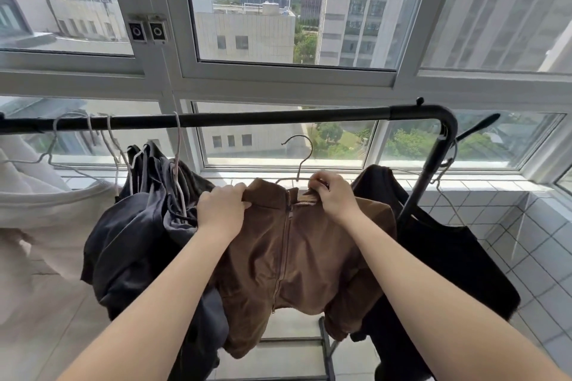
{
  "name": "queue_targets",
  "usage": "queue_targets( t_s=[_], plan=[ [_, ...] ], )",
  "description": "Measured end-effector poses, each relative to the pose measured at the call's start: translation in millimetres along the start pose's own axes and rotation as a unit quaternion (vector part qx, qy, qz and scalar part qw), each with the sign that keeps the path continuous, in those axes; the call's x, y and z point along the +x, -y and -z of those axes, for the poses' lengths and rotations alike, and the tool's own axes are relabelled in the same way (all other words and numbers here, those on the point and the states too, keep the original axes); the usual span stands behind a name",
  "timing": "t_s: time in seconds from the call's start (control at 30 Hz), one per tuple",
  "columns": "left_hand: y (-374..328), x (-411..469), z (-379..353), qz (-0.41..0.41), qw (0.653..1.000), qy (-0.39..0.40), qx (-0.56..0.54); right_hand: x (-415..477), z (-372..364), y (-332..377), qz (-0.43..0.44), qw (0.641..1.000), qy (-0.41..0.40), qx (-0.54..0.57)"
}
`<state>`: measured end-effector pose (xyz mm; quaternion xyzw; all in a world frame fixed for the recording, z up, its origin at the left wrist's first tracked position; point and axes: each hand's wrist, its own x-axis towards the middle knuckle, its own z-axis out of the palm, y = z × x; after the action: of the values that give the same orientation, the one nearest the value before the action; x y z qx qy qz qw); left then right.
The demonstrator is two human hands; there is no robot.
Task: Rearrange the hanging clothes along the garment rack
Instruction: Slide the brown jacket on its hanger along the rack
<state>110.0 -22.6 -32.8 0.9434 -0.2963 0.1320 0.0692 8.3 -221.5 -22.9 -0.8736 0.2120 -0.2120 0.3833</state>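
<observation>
A brown zip jacket on a wire hanger is held below the black rack bar, with the hanger hook off the bar. My left hand grips the jacket's collar on the left. My right hand pinches the collar and hanger shoulder on the right. Dark grey garments hang bunched on the bar to the left. A cream garment hangs at the far left. A black garment hangs by the rack's right post.
The rack's bent right post stands close to a white tiled ledge and tiled wall. Large windows run behind the bar. The rack's lower frame shows beneath the jacket.
</observation>
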Motion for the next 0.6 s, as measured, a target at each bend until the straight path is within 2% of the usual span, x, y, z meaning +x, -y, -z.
queue_targets(
  t_s=[0.27,0.6],
  plan=[
    [-7,-21,-20,-0.017,0.993,0.061,-0.095,-34,-16,-12,-0.052,0.999,0.010,-0.002],
    [-24,-34,-19,-0.057,0.992,0.017,-0.111,-81,-3,-17,-0.088,0.995,-0.038,-0.017]
  ],
)
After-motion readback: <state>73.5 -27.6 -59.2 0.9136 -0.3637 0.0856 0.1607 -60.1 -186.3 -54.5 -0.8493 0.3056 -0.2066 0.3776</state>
